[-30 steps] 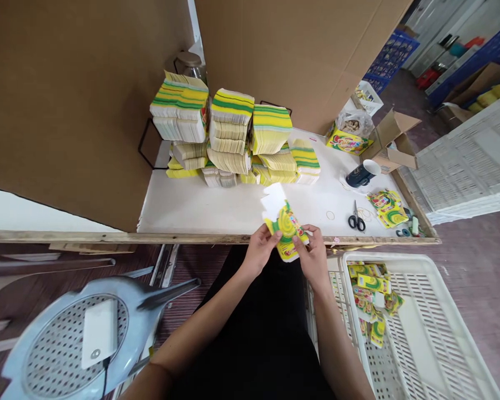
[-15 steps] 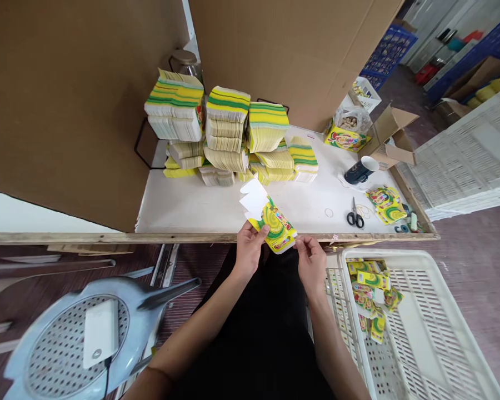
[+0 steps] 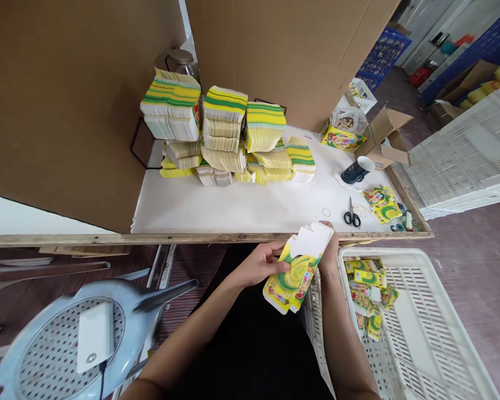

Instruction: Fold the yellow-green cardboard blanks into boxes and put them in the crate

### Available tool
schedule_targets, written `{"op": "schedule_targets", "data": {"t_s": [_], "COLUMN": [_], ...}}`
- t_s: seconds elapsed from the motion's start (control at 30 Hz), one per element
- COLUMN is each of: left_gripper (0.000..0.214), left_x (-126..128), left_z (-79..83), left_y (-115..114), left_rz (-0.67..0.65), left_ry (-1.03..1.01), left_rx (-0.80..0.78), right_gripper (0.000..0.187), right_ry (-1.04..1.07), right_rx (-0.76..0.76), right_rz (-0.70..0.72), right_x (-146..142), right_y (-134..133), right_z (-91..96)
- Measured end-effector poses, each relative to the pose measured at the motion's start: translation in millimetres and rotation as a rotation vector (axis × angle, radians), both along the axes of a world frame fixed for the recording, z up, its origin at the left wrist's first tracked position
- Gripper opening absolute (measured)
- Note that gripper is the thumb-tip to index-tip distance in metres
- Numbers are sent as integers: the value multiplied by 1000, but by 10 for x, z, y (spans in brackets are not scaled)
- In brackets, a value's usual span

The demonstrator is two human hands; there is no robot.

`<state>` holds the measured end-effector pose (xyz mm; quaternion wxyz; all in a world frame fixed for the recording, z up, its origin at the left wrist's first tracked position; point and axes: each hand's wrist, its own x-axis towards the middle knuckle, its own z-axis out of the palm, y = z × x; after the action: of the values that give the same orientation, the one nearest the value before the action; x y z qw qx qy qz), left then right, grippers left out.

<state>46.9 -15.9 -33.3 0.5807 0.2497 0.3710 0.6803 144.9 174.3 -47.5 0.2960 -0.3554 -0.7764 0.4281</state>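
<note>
Currently pinching the carton (image 3: 295, 272) over the lap (image 3: 258, 339) with the left hand (image 3: 262, 264) nearly closed; cannot tell the hold of the right hand (image 3: 330, 253), partly hidden behind. Might crease it by squeezing hard.

- Hands (image 3: 261, 265): two
- Held carton (image 3: 294, 272): one
- Upper stacks (image 3: 225, 108), far: three
- Lower stacks (image 3: 300, 158): at least four, partly hidden
- Mug (image 3: 352, 173), right: one
- Scissors (image 3: 352, 219), right: one pair
- Stool (image 3: 130, 312), near left: one
- Jar (image 3: 180, 56), far left: one
</note>
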Motion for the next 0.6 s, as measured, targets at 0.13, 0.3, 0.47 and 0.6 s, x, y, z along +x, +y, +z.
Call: {"op": "schedule_targets", "data": {"t_s": [0.13,0.3,0.47,0.6], "left_gripper": [53,45,57,64], "left_x": [-7,-24,-36,-115], "left_z": [-107,-227,-252,-179], "left_y": [-55,-119,-60,-24], "left_rz": [-183,-202,67,195], "left_ry": [132,275,186,148], "left_rx": [-108,-198,-210,-211], "right_gripper": [35,33,25,22], "right_ry": [302,520,163,-25], "right_rx": [-146,-441,-138,-12], "right_rz": [-63,-149,-283,-316], "right_x": [-99,-108,-85,-4], "right_y": [338,859,1162,1089], "right_z": [182,419,405,341]}}
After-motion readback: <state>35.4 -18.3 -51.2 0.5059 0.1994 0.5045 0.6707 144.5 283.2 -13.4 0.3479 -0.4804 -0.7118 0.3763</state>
